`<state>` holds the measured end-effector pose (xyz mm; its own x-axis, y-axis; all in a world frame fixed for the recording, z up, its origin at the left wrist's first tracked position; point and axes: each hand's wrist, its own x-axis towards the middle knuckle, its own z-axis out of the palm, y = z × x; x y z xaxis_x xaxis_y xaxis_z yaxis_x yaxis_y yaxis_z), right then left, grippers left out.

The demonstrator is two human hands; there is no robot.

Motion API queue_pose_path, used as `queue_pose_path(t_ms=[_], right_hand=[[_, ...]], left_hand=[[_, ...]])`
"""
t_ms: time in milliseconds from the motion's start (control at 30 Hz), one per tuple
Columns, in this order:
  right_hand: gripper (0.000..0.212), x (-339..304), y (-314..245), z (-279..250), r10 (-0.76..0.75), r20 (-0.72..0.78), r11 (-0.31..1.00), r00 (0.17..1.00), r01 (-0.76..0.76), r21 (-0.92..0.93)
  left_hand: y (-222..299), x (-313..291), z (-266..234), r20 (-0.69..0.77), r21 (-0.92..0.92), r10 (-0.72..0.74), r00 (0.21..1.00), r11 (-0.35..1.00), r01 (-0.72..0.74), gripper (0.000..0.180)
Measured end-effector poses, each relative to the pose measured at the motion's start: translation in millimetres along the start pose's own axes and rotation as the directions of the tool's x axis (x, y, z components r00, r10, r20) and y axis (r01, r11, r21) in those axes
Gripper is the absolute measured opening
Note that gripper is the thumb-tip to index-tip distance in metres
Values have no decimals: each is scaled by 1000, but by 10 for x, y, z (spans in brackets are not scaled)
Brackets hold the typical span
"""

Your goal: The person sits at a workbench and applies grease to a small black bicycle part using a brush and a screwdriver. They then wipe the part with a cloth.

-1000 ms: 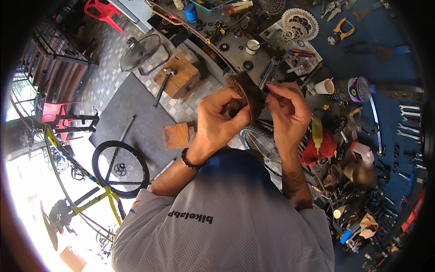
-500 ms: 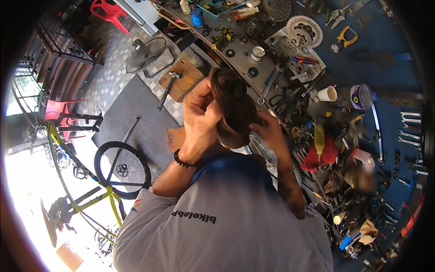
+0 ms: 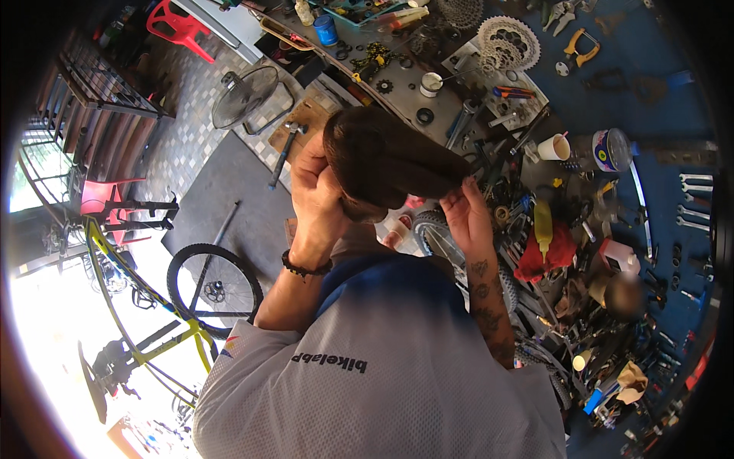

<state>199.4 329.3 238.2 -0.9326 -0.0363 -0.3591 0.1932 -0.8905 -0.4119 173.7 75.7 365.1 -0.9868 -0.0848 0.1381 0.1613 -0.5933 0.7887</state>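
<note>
In front of my chest I hold up a dark brown cloth (image 3: 394, 164), folded and hanging between my hands. My left hand (image 3: 317, 191), with a dark beaded bracelet at its wrist, is closed round the cloth's left end. At the lower right corner, the fingertips of my right hand (image 3: 468, 218) pinch its edge. Whether anything lies inside the folds is hidden. Below the cloth, a bicycle wheel (image 3: 440, 233) shows partly between my arms.
A cluttered workbench (image 3: 382, 96) runs along the right, with a silver chainring (image 3: 527, 42), a paper cup (image 3: 553, 147) and a red cloth (image 3: 547, 252). To the left are a hammer (image 3: 287, 149) on a wooden stool, a fan (image 3: 245, 98) and a yellow bicycle frame (image 3: 172, 336).
The brown cloth has been spread wider and stretched toward the right. My right hand has shifted from its lower side to its right corner. The view has moved slightly.
</note>
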Motion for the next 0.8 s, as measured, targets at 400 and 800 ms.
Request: queue_pose_path(t_ms=[400, 800], right_hand=[[26, -374, -252, 1444, -357, 633, 407, 687, 724, -557], [31, -393, -399, 1664, -135, 913, -284, 384, 868, -407]], left_hand=[[48, -53, 253, 294, 567, 53, 954, 794, -219, 18], [71, -73, 286, 473, 697, 117, 873, 557, -452, 25]])
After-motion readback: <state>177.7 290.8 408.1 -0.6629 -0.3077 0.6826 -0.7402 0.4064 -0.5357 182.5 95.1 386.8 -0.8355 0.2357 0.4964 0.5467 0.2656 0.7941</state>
